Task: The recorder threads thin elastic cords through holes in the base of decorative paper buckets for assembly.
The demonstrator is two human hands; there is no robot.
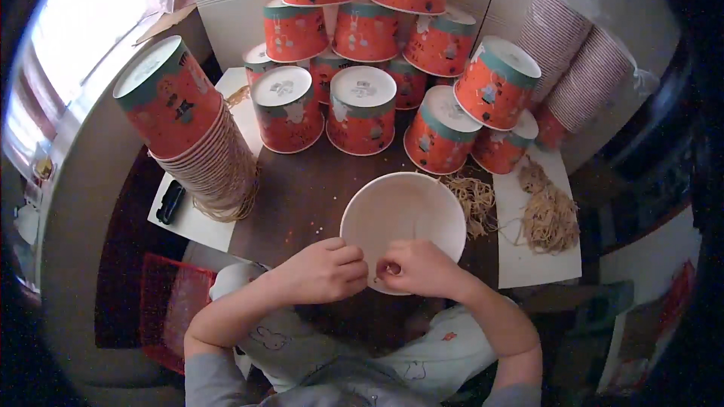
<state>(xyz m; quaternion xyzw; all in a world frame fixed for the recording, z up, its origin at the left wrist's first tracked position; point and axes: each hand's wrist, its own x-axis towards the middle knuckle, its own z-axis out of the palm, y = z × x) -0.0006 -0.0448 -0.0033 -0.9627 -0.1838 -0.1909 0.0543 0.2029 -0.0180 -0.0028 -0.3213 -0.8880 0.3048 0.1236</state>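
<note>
A paper bucket (403,215) with a white inside stands before me, its open mouth facing up. My left hand (328,271) is closed at the left of the bucket's near rim, its fingers pressed together. Over the near rim my right hand (422,267) is curled in a pinch close to the left one. Something tiny may sit between the right fingertips, but it is too small to name. Right of the bucket lies a tangle of tan cords (475,202), and another cord pile (549,218) rests on white board.
Upturned red and green paper buckets (362,109) are piled across the back of the dark table (283,192). A tall nested bucket stack (215,158) leans at left beside a black object (170,202). Bagged nested stacks (588,68) stand back right. A red mesh basket (173,309) is lower left.
</note>
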